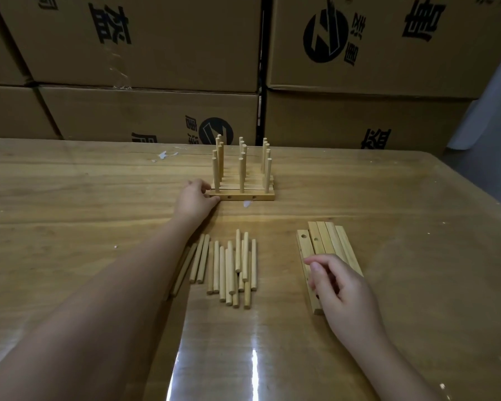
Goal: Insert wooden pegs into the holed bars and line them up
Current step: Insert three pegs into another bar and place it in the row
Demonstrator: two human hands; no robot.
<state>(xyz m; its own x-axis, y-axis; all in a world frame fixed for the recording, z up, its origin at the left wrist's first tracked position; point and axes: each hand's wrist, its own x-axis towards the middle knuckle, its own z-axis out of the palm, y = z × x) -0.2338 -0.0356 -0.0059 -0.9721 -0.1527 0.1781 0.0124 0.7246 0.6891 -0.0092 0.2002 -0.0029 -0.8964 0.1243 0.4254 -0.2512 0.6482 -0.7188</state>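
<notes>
My left hand point(195, 199) reaches far forward, arm straight, its grip pinching the end of the nearest pale wooden holed bar point(245, 196) with upright pegs on the glossy wooden bench point(402, 204). My right hand point(340, 287) hovers, fingers loosely curled, empty, above the stacked spare bars point(323, 241); loose round wooden pegs point(229, 267) lie between.

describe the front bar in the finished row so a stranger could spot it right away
On the wooden table, in front of the cardboard boxes, stands a row of pegged bars. The front bar is the nearest one, with the left hand touching its left end. Only it shows two small side holes facing the viewer.
</notes>
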